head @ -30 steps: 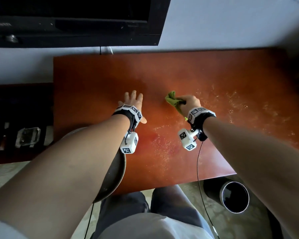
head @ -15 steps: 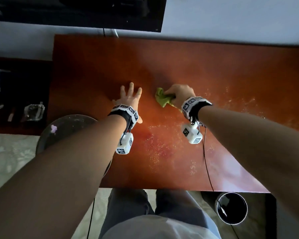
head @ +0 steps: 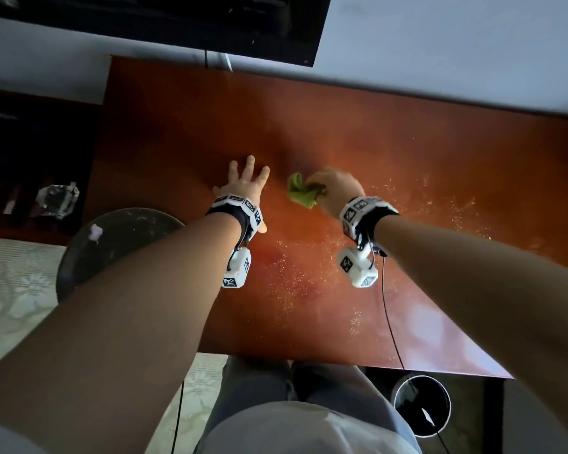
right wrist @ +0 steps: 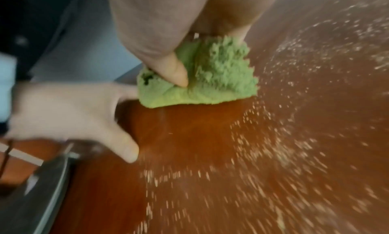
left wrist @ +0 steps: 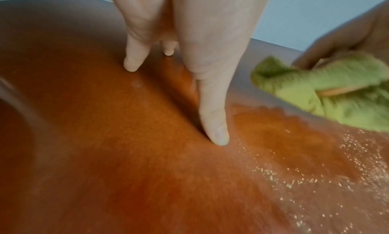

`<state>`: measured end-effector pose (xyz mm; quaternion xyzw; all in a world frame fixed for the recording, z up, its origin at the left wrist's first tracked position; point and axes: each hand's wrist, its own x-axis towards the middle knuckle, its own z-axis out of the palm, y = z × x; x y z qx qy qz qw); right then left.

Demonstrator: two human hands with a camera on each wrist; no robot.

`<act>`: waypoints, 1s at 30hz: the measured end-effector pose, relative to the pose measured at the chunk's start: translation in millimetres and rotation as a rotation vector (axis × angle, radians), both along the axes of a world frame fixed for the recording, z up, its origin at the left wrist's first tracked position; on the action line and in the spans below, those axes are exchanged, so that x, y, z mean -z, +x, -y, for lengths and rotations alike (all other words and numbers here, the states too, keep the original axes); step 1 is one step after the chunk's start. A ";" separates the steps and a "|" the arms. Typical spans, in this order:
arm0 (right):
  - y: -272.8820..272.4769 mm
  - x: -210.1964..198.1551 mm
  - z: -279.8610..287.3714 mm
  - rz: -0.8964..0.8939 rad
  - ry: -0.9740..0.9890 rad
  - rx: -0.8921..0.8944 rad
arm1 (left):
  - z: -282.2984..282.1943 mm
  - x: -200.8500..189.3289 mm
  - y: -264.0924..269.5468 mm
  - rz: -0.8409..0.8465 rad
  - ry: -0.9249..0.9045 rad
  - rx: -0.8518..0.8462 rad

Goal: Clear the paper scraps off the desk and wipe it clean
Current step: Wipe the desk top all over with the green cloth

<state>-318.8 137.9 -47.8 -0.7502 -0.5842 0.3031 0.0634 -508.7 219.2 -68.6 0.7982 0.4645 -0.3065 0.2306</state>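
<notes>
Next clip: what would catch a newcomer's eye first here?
The bright green cloth bunched in the right hand stands out mid-desk, pressed against the reddish-brown desk. Beside it, the left hand lies flat with fingers spread. Pale specks are scattered over the desk's near and right parts.

Left hand [head: 243, 181] flat on desk [head: 177, 126], fingers spread. Right hand [head: 340, 188] grips green cloth [head: 300, 193] just beside it. Pale specks [head: 295, 283] on desk nearer the person.
</notes>
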 end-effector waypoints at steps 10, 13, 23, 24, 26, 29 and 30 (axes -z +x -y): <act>-29.5 19.9 13.6 0.113 -0.067 -0.247 | -2.2 3.6 -2.6 0.010 0.002 0.037; -43.8 19.3 34.1 0.142 -0.132 -0.397 | -2.4 1.7 -3.8 0.011 -0.003 0.047; -47.9 5.7 63.3 0.025 -0.276 -0.257 | 2.5 -12.8 5.2 0.032 0.035 0.077; -42.0 0.3 60.8 0.002 -0.263 -0.178 | 1.4 -14.2 7.9 0.049 0.036 0.089; -24.9 -9.5 57.3 -0.064 -0.212 0.021 | -0.6 -15.9 17.1 0.080 0.044 0.125; 6.8 -21.4 57.3 -0.171 -0.138 0.323 | -1.1 -18.7 38.4 0.103 0.056 0.176; 17.3 -25.4 57.9 -0.193 -0.113 0.407 | -0.6 -20.4 46.5 0.109 0.058 0.186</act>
